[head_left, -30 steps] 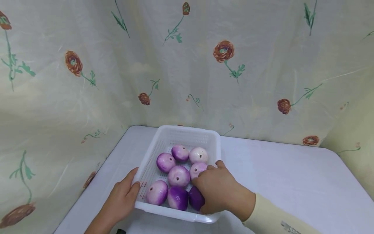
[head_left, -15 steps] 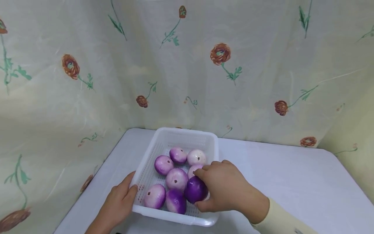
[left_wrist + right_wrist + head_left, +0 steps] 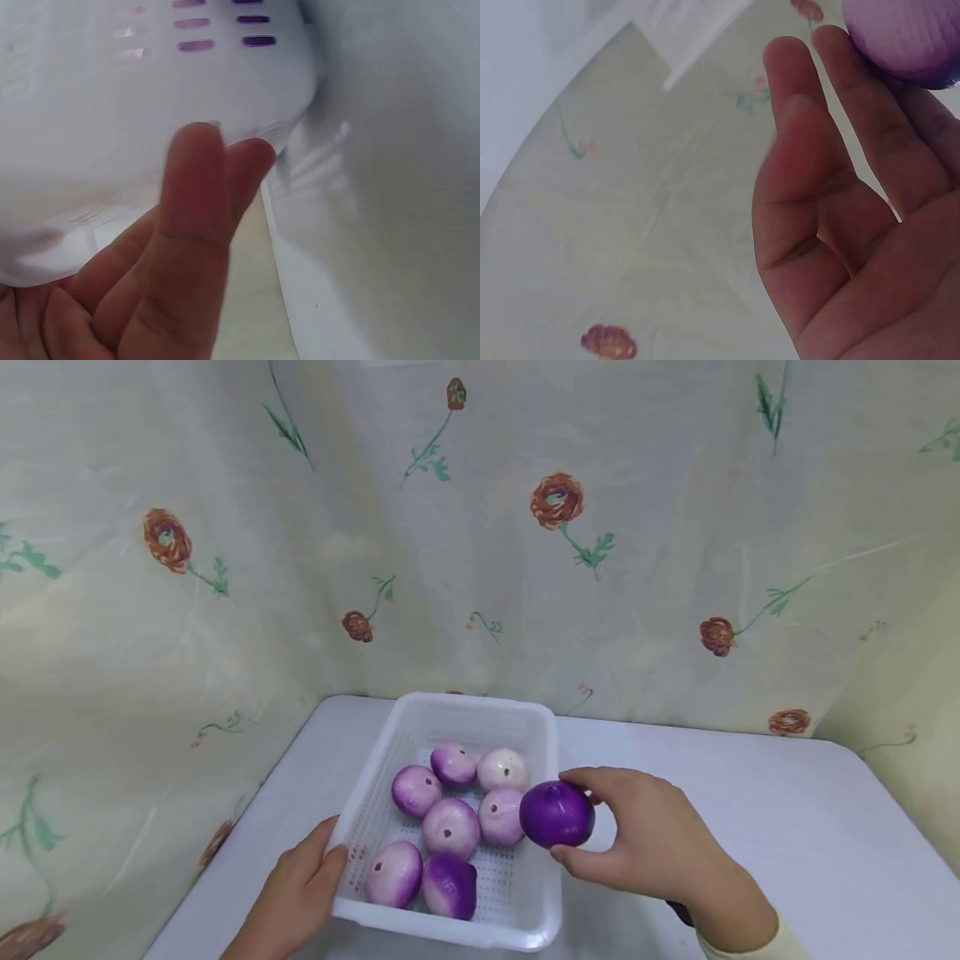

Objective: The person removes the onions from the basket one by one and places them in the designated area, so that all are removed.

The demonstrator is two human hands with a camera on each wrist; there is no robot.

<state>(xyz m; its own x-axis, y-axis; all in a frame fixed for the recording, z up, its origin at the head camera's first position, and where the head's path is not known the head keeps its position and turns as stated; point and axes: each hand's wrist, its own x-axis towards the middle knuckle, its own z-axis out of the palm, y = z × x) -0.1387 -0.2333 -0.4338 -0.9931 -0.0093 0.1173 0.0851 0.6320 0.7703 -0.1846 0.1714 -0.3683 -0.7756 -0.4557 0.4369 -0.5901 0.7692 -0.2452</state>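
My right hand (image 3: 652,839) pinches a dark purple onion (image 3: 557,814) between thumb and fingers, above the right rim of a white plastic basket (image 3: 551,893). Part of that onion (image 3: 911,37) shows beyond the fingers in the right wrist view. My left hand (image 3: 296,889) grips the basket's left rim near the front corner. In the left wrist view, the left thumb and fingers (image 3: 195,187) clasp the edge below the slotted wall. Inside the basket lie several purple-and-white onions; one at the front (image 3: 450,885) is darker, beside a paler one (image 3: 395,874).
The basket stands on a white-covered table (image 3: 750,827) that extends to the right. A cream curtain (image 3: 465,552) with printed orange flowers hangs behind and along the left side. A pale sleeve (image 3: 757,939) covers the right forearm.
My right hand has lifted the dark purple onion from the basket's front right corner and carried it right, over the rim. The left hand keeps its grip; the head view has shifted slightly.
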